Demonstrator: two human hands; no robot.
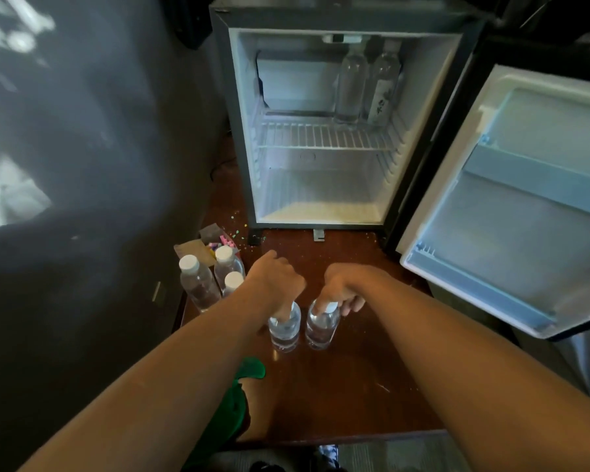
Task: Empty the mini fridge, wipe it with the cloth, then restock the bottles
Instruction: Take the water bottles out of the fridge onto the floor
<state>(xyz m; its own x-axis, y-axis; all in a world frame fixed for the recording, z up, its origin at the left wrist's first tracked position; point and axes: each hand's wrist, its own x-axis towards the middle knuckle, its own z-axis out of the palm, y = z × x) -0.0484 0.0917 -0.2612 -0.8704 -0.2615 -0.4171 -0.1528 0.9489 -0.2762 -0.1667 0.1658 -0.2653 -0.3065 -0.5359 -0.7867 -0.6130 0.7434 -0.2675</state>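
Observation:
The mini fridge point(321, 185) stands open on a brown wooden surface point(338, 386), its door point(511, 206) swung out to the right. Two tall clear bottles point(365, 83) stand at the back right of its wire shelf point(327, 136). My left hand point(275, 279) grips the top of one water bottle point(284, 332) standing on the wood. My right hand point(341, 287) grips the white-capped neck of a second water bottle point(322, 327) beside it. Three more white-capped bottles point(212, 279) stand at the left edge. A green cloth point(234, 403) lies under my left forearm.
A small open box of coloured bits point(215, 243) sits behind the three bottles, with crumbs scattered on the wood near the fridge's left foot. A dark wall runs along the left. The fridge's lower compartment point(321, 199) holds nothing.

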